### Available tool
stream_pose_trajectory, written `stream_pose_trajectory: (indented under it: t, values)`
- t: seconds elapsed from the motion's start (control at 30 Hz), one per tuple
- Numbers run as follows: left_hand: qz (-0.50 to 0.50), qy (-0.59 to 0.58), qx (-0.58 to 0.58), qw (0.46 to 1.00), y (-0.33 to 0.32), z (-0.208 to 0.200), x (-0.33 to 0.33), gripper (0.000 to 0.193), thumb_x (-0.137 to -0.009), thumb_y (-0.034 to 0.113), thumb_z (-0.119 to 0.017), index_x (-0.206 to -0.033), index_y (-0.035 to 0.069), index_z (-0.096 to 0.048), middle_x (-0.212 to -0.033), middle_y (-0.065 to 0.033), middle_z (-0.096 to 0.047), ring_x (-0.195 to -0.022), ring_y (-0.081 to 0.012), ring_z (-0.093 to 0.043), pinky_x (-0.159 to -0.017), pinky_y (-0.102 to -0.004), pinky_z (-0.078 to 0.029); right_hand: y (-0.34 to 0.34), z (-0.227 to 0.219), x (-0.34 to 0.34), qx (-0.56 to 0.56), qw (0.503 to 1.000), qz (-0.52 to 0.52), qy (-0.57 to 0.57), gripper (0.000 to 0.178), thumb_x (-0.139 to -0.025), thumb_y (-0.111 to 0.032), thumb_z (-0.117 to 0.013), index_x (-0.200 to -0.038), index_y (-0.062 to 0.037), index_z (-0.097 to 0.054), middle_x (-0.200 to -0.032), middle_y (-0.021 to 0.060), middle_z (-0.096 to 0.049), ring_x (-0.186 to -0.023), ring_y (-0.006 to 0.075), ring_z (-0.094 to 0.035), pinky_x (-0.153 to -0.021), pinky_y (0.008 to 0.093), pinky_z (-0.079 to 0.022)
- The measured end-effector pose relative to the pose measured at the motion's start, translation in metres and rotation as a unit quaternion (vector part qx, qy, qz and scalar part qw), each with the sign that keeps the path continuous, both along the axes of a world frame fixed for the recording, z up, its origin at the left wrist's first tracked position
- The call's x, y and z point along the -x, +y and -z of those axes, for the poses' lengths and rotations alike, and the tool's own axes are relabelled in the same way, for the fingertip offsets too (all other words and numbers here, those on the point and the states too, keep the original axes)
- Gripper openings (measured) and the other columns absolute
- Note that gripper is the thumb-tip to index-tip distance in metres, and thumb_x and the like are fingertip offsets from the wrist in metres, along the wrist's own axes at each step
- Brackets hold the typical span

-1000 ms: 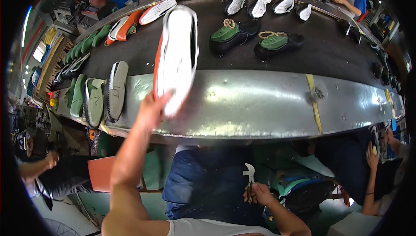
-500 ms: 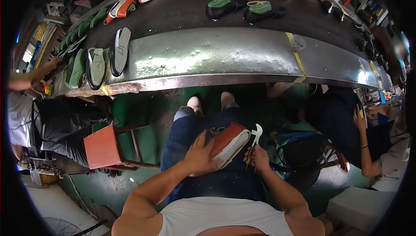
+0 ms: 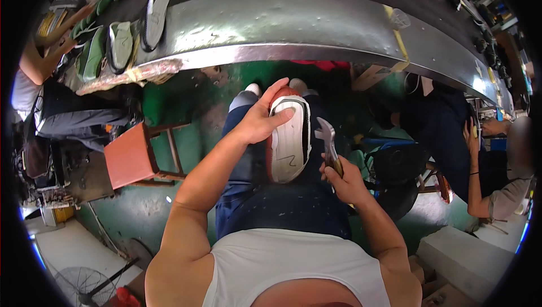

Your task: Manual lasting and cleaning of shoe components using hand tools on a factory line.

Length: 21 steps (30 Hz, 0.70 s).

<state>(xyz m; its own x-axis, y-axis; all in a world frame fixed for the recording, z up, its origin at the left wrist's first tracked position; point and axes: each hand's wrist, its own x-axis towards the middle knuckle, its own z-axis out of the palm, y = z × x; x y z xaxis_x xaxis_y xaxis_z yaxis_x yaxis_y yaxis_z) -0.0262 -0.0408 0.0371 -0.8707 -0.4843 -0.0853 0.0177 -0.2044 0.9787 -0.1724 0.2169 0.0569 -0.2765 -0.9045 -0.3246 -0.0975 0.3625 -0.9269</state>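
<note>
White top [image 3: 293, 253]: lower middle of the frame, nearest the camera.
Right hand [image 3: 345, 180]: right of the frame's middle, its fingers curled closed around the handle of the hammer.
Hammer [image 3: 333, 148]: metal head up, just beside the shoe's right edge, with a gap between them.
Left hand [image 3: 261, 122]: at the middle, thumb pressed on the pale sole, the other fingers stretched together along the red upper, so the shoe is pinched between.
Shoe [image 3: 290, 144]: centre of the frame above the jeans [image 3: 282, 208], sole up (a dark squiggle marks its lower end), the red showing along the left and top.
Stool [image 3: 130, 159]: left of the middle, reddish seat, tilted in view.
Bench [image 3: 271, 19]: curving across the upper frame, metal-edged.
Grey shoes [image 3: 155, 22]: upper left, on the bench, beside a green shoe [image 3: 95, 53].
Co-workers: one at the left edge, arms toward the bench; another at the right edge.
</note>
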Motion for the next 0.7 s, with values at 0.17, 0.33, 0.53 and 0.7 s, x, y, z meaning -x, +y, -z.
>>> stream_pose_trajectory:
  t: [0.17, 0.33, 0.53, 0.7]
  values:
    - [-0.023, 0.032, 0.007, 0.999, 0.008, -0.002, -0.03, 0.062, -0.1, 0.02, -0.063, -0.152, 0.015, -0.03, -0.131, -0.009, -0.059, -0.121, -0.0181, -0.055, -0.105, -0.0341, -0.043, -0.038, -0.016, -0.011, 0.007, 0.994, -0.097, -0.059, 0.035, -0.099, -0.02, -0.057, -0.127, 0.0009, -0.056, -0.103, 0.0064, -0.068, -0.084, 0.0137, -0.064, -0.078, 0.0281, -0.051]
    - [-0.028, 0.022, 0.063, 0.997, 0.008, -0.003, -0.049, 0.055, -0.103, 0.023, -0.056, -0.151, 0.013, -0.032, -0.132, -0.0099, -0.058, -0.124, -0.0192, -0.053, -0.107, -0.0338, -0.041, -0.056, -0.029, -0.024, 0.024, 0.965, -0.072, -0.252, 0.037, -0.101, -0.021, -0.056, -0.131, 0.0017, -0.053, -0.099, 0.0065, -0.067, -0.085, 0.0138, -0.064, -0.079, 0.0292, -0.052]
    - [-0.068, 0.024, 0.086, 0.994, 0.009, 0.008, -0.051, 0.049, -0.102, 0.015, -0.058, -0.147, 0.012, -0.039, -0.127, -0.0083, -0.062, -0.119, -0.0172, -0.056, -0.104, -0.0327, -0.044, -0.071, -0.023, -0.015, -0.074, 0.977, -0.133, -0.152, 0.032, -0.101, -0.02, -0.056, -0.123, 0.0024, -0.055, -0.085, 0.0086, -0.065, -0.081, 0.0203, -0.066, -0.077, 0.0362, -0.054]
    - [-0.075, 0.031, 0.064, 0.995, 0.003, 0.008, -0.047, 0.048, -0.101, 0.011, -0.059, -0.145, 0.01, -0.042, -0.124, -0.0067, -0.062, -0.116, -0.0157, -0.056, -0.102, -0.0316, -0.045, -0.072, 0.002, -0.015, 0.089, 0.962, -0.129, 0.224, 0.028, -0.096, -0.016, -0.058, -0.116, 0.0041, -0.054, -0.092, 0.0218, -0.065, -0.083, 0.0419, -0.064, -0.078, 0.0464, -0.052]
